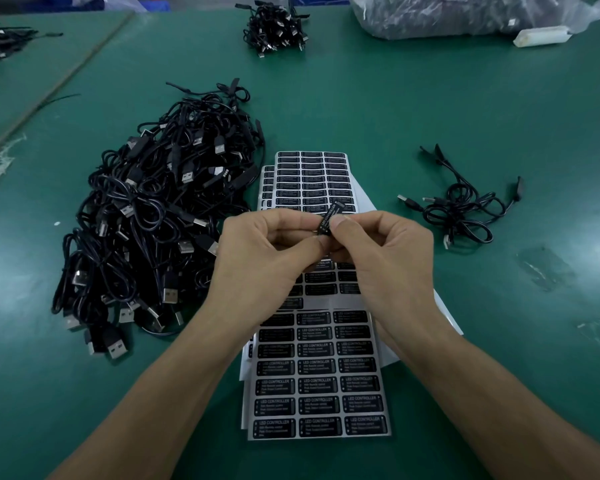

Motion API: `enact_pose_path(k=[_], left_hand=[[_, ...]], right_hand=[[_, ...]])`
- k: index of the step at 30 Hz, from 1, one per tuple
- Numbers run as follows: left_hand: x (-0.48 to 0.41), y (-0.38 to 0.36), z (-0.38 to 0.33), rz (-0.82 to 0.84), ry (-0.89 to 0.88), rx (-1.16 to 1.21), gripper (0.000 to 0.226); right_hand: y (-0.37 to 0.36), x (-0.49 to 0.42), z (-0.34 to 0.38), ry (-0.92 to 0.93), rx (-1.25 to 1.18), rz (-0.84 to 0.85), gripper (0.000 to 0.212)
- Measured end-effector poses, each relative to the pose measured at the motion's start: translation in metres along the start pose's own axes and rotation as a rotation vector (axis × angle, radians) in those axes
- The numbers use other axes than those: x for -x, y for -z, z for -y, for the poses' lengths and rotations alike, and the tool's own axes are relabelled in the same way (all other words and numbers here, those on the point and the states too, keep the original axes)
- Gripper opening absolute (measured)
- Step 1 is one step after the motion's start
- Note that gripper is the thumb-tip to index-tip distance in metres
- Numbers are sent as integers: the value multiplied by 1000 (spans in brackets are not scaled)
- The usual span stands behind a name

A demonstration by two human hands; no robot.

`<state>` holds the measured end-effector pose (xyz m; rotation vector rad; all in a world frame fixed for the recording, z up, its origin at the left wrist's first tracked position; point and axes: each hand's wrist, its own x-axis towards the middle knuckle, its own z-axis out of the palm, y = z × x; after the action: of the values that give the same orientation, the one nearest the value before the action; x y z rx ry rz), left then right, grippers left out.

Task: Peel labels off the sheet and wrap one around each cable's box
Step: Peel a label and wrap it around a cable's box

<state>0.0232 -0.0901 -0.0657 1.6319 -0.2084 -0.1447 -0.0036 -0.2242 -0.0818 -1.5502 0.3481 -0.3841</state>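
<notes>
Both hands meet above the label sheets (317, 382), which lie in a stack down the middle of the green table. My left hand (260, 261) and my right hand (381, 258) pinch a small black cable box with a black "LED CONTROLLER" label (329, 217) on it, tilted up to the right. The fingertips hide most of the box and its cable. Rows of black labels remain on the sheets; a strip under my hands shows bare backing.
A big heap of black USB cables (153, 220) lies left of the sheets. A small group of cables (465, 206) lies to the right. Another bundle (274, 27) sits far back, next to a clear plastic bag (465, 15) at the back right.
</notes>
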Motion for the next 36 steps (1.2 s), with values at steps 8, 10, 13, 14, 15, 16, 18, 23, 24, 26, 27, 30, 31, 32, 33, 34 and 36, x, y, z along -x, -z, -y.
enact_pose_path(k=[8,10,13,14,15,16,18,23,24,26,27,30,31,32,33,34,36], left_hand=[[0,-1,-1,-3,1,0,17],[0,-1,-1,-8,4,-4,16],[0,-2,-1,-9,2,-15,16],[1,-2,-1,-7,1,-17,16],[1,-1,-1,-4,-3,-20,16],[1,-1,-2,-1,-6,-23,16],[1,-1,-2,2,-13,-29,17],[0,-2,-1,-2,10,8,8],[-1,-2,0,-8,16,18,5],[-2,-3,1,-21,14,3,9],[-2,-3,1,-25,12,-9,11],[-2,-3,0,-37,12,-7,12],[-2,-4,1,-43,11,-5,13],[-2,-4,1,-49,10,-5,13],[-2,-5,1,-52,8,-5,13],[-2,-5,2,-54,6,-7,13],[-1,-6,2,-54,-2,-11,14]], right_hand=[[0,-1,-1,-2,-18,6,14],[0,0,-1,-3,-12,1,14],[0,0,-1,2,-1,2,14],[0,0,-1,3,-3,3,14],[0,0,-1,3,-5,3,14],[0,0,-1,0,-5,2,14],[0,0,-1,-5,-3,-1,13],[-1,1,1,2,22,-12,14],[-1,1,1,6,25,-11,13],[-1,1,1,11,25,-8,13],[-1,2,1,13,23,-7,13],[-2,2,2,14,15,-8,14],[-2,3,2,12,13,-8,14],[-2,3,2,10,11,-8,13],[-2,3,2,9,9,-8,13],[-2,3,2,7,10,-8,13],[-1,4,2,4,11,-12,13]])
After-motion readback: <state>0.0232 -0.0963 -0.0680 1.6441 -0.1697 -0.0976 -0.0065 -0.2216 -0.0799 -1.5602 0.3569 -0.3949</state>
